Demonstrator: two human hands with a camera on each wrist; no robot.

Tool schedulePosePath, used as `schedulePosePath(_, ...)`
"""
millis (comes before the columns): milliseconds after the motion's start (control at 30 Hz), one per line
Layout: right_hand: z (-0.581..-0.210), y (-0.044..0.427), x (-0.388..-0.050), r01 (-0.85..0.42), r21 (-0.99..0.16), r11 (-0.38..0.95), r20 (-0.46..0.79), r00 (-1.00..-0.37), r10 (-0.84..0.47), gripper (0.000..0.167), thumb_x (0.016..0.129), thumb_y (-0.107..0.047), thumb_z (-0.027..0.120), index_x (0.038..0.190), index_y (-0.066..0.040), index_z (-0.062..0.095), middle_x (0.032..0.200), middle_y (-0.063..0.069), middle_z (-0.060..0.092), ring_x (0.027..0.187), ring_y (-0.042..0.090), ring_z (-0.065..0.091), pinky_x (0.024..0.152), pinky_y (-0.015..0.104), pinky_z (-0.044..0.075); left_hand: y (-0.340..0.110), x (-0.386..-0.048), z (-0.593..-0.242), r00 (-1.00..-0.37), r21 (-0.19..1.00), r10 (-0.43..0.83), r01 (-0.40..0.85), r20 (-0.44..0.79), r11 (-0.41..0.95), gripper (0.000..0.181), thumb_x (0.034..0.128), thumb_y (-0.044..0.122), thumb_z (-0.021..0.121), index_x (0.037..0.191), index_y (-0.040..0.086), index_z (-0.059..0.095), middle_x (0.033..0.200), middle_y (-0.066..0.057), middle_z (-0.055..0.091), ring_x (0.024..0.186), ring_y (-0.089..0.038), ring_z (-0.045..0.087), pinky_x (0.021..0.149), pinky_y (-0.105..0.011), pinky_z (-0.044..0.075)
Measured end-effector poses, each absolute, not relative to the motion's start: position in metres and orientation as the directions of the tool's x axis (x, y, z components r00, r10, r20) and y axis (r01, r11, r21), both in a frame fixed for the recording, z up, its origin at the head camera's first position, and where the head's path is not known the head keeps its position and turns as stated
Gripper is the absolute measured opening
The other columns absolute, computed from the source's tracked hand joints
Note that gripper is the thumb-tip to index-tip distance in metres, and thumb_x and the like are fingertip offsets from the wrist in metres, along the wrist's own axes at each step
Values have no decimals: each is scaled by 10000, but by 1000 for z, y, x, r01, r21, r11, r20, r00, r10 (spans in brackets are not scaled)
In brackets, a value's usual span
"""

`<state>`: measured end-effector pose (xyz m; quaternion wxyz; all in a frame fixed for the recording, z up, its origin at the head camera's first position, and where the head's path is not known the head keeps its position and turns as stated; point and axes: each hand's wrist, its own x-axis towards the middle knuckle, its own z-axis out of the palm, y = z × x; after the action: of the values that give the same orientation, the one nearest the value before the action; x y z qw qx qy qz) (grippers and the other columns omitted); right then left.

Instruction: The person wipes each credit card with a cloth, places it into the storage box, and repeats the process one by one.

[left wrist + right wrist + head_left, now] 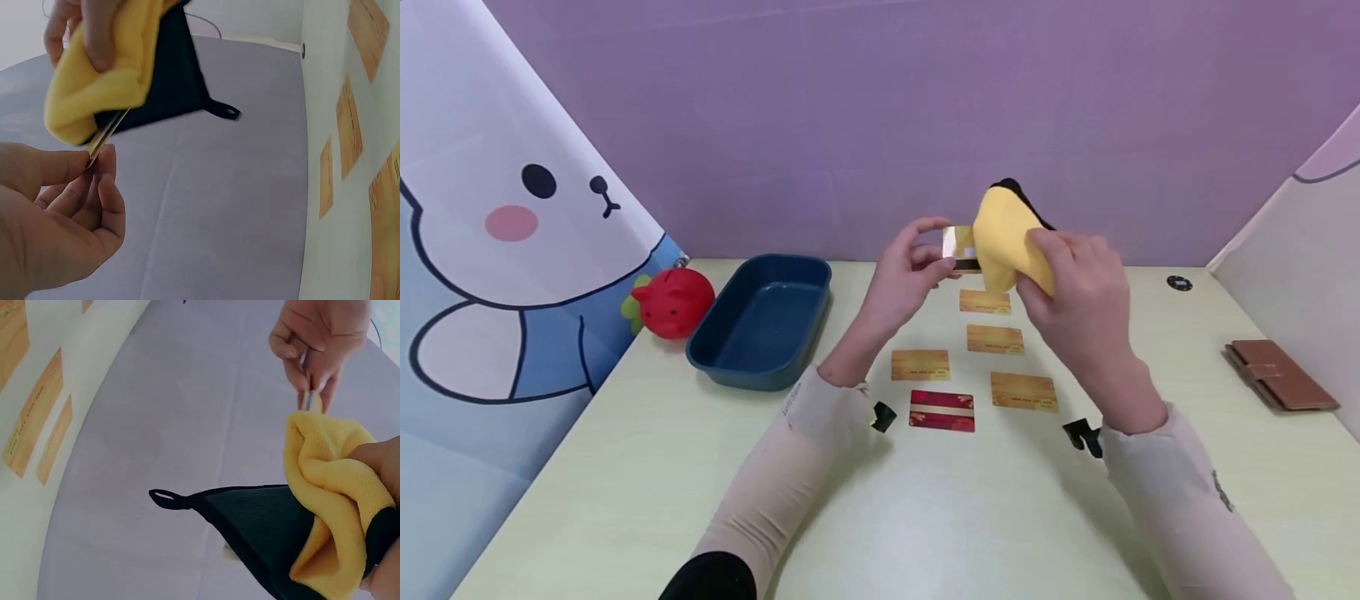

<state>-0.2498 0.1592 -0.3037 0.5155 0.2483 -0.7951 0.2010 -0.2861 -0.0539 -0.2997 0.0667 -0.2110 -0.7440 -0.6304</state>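
Note:
Between thumb and fingers, my left hand (pixel 905 273) pinches a gold card (pixel 958 243) by its edge, held up above the table. My right hand (pixel 1084 306) grips a folded cloth (pixel 1006 236), yellow on one side and dark on the other. The cloth (pixel 103 87) wraps round the far end of the card and covers it in the left wrist view. A dark corner with a hanging loop (pixel 172 499) sticks out from the cloth in the right wrist view. Below the hands lie several gold cards (pixel 995 339) and one red card (pixel 942 411).
A dark blue tray (pixel 820 321) stands at the left, beside a red piggy bank (pixel 676 303). A brown wallet (pixel 1283 375) lies at the right, with a black round chip (pixel 1179 283) farther back. A purple backdrop (pixel 850 125) rises behind the table.

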Motion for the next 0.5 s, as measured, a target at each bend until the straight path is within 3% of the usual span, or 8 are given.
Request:
schedulePosePath(300,-312,157,-252,-596,41,802,856,-393,-336,294,878,-62,737,1166,-46,684,1025,243,690,823,444,575,652,512,438,-49,-283,-301,-915,938,270,333,299,92,415,993,88,613,1389,144,500,1058,-168,738,949,-290,730,742,-251,495)
schedulePosePath(500,-314,156,-254,-604,47,796,830,-419,-368,356,881,-94,697,1233,-52,664,1073,267,660,837,457,562,658,529,432,-49,-283,-299,-922,943,250,324,296,77,400,990,79,617,1374,139,523,1047,-180,736,926,-304,721,716,-247,481)
